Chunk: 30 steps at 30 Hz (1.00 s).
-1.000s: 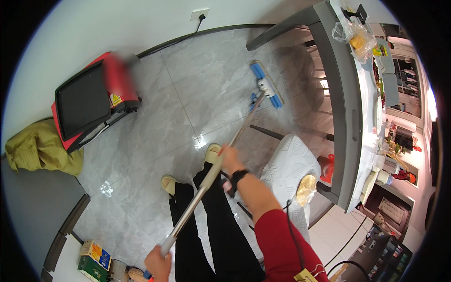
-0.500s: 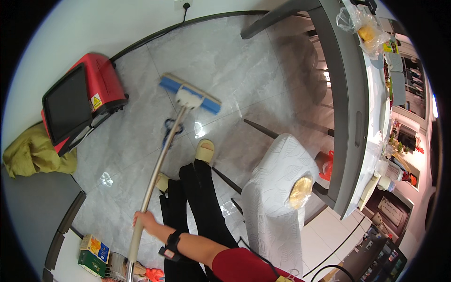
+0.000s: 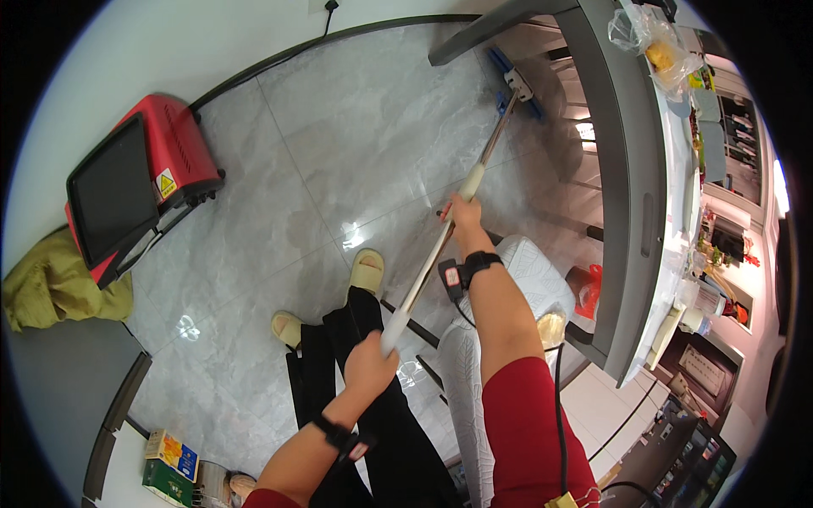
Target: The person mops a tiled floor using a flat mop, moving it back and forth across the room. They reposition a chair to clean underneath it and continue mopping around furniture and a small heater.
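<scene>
Your mop (image 3: 429,261) has swung across to the right since half a second ago: its blue-and-white head (image 3: 518,83), which was beyond your slippers (image 3: 367,273), now lies farther right, beside the near leg of the grey table (image 3: 597,127). Your right hand (image 3: 464,217) has moved farther up and right, and your left hand (image 3: 369,368), out of sight then, has come into view. The mop's long axis runs on a slant from your left hand, past your right hand, up and right to the head, which points away from you. The head itself lies roughly crosswise to the handle, slanting from upper left to lower right. Both hands are clamped on the handle: the left wraps the pale grip at the near end, the right closes on it just below the light sleeve. So the mop's working end is well beyond your right hand, while the grip section stretches between both hands. Below and right of your right hand stands the white-covered chair (image 3: 529,275), partly behind your forearm. Well to the left of both hands stands the red machine (image 3: 174,140) with its black screen.
</scene>
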### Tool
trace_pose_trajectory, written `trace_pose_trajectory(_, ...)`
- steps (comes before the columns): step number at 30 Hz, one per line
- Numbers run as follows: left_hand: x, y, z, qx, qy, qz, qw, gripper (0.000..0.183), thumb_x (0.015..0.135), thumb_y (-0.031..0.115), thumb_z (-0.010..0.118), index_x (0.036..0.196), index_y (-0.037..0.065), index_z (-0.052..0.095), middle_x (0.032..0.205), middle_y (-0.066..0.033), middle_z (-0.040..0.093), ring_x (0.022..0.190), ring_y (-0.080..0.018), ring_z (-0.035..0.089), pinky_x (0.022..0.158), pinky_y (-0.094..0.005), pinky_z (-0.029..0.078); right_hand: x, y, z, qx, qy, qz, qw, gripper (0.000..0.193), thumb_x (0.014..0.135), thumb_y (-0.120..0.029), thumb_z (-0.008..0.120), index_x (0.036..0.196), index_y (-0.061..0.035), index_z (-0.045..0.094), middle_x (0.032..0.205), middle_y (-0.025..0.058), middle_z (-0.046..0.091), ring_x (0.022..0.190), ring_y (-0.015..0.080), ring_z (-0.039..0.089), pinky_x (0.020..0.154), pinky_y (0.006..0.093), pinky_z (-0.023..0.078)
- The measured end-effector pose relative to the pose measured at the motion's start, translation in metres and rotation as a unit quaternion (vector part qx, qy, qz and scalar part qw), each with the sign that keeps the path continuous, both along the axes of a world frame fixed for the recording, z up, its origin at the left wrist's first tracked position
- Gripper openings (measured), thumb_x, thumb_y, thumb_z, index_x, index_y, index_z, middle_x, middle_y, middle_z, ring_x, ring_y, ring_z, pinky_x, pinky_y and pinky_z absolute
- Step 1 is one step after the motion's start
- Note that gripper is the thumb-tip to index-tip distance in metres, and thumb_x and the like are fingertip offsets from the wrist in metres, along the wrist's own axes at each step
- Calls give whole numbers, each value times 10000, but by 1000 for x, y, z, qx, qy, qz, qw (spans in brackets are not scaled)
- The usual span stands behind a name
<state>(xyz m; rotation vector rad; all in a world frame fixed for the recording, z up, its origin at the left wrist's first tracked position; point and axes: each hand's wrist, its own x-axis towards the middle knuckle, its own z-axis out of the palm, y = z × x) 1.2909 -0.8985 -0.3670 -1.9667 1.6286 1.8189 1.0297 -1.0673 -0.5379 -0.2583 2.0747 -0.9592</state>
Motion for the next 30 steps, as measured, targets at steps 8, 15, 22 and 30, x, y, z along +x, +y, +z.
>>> trace_pose_trajectory(8, 117, 38, 48, -7, -65, -14, 998, 251, 727, 257, 602, 826, 39, 526, 703, -211, 597, 696, -399, 589, 611, -484, 463, 61, 7, -18, 157, 245, 259, 921, 234, 781, -129, 605, 762, 89, 521, 659, 194, 581, 490, 314, 594, 427, 440, 476)
trace_pose_trajectory(15, 315, 247, 195, 172, -247, 8, 954, 504, 718, 355, 655, 1035, -30, 584, 767, -203, 624, 706, -371, 593, 646, -438, 468, 288, 194, 29, 126, -373, 12, 919, 232, 837, -215, 496, 680, -46, 482, 482, 112, 478, 411, 253, 512, 399, 388, 445)
trace_pose_trajectory(22, 447, 364, 329, 410, -433, -68, 800, 454, 738, 466, 589, 914, 52, 644, 822, -184, 643, 802, -361, 616, 692, -439, 479, 453, 292, 135, 205, -671, -31, 712, 173, 809, -142, 595, 816, 8, 511, 653, 118, 550, 571, 262, 598, 546, 396, 517)
trace_pose_trajectory(30, 336, 265, 232, 288, -293, -42, 911, 448, 733, 336, 646, 970, -40, 594, 720, -204, 620, 672, -352, 601, 609, -418, 475, 319, 225, 79, 117, -453, 4, 883, 132, 779, -89, 594, 754, 17, 518, 590, 121, 540, 477, 241, 561, 483, 386, 506)
